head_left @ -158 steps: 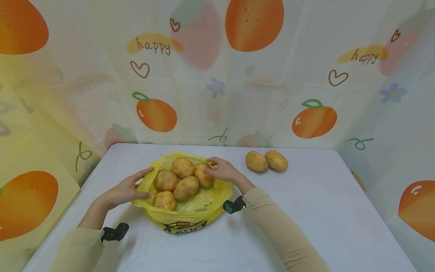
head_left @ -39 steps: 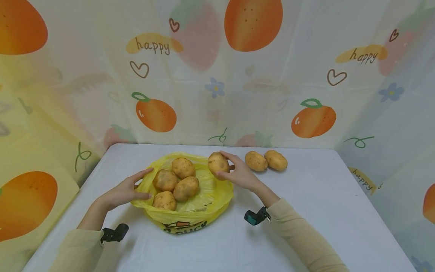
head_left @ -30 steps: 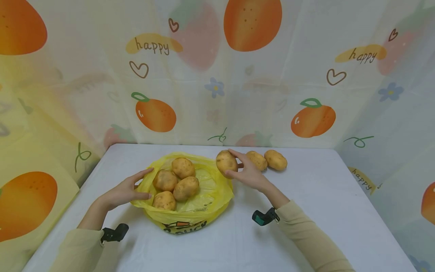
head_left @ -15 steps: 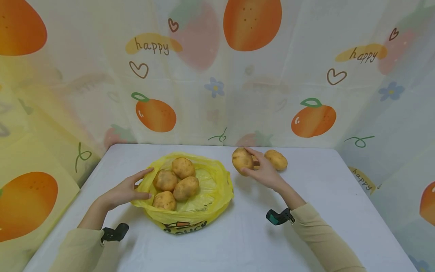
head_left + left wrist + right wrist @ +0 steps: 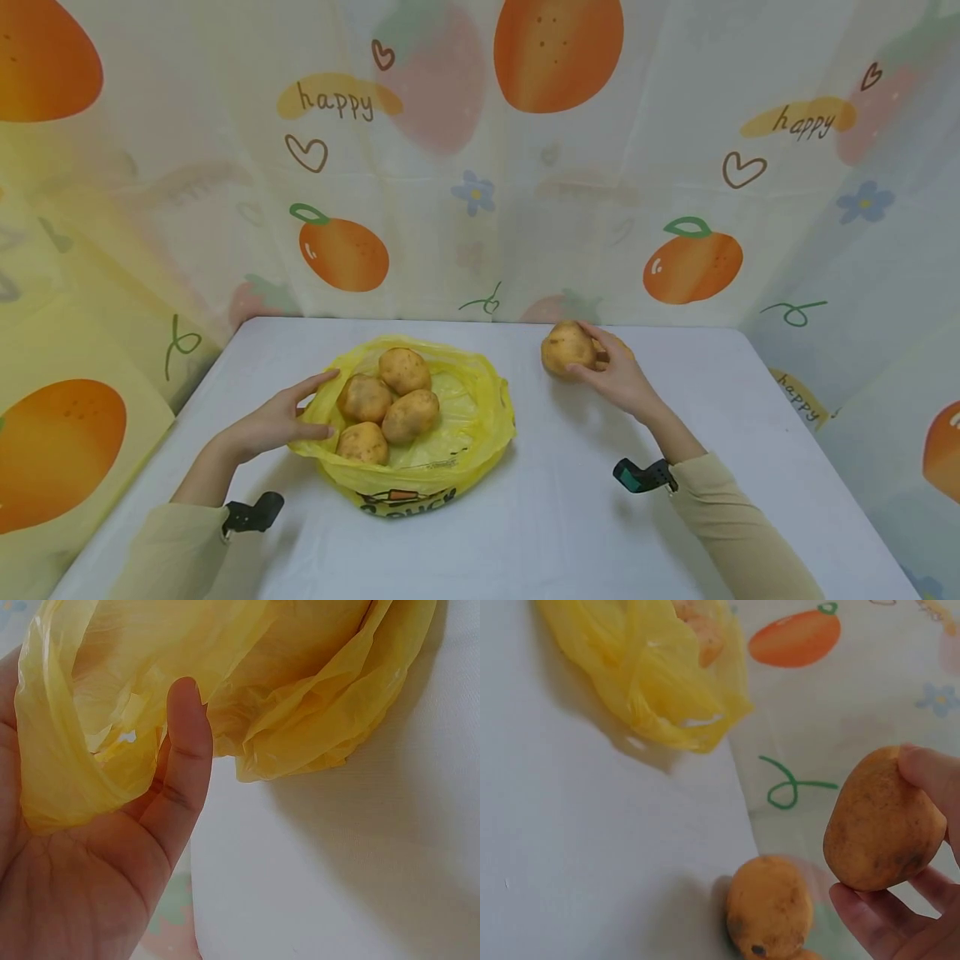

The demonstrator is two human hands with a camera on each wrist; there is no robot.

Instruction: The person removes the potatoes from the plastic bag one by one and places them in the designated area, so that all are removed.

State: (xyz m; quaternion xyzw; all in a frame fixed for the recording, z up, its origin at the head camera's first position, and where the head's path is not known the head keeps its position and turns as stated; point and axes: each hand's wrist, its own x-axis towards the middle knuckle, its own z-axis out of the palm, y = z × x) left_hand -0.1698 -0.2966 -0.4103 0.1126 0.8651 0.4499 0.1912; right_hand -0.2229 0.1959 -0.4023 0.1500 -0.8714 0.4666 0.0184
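Note:
A yellow plastic bag (image 5: 480,408) stands on the table with its mouth wide, and several potatoes (image 5: 411,416) lie inside. My left hand (image 5: 270,421) holds the bag's left rim, the plastic draped between thumb and fingers in the left wrist view. To the right of the bag, my right hand (image 5: 618,379) grips a potato (image 5: 564,350) between thumb and fingers. It is held above the two loose potatoes, mostly hiding them in the head view. In the right wrist view one loose potato (image 5: 769,907) shows below the held one, with a sliver of the other.
A white cloth covers the table (image 5: 480,550). Close behind its back edge hangs a curtain (image 5: 480,250) printed with fruit, and similar sheets close off both sides. A black wrist camera (image 5: 255,512) sits on each arm.
My right hand has taken a potato out of the bag and carried it right, over the two loose potatoes. My left hand has stayed at the bag's rim.

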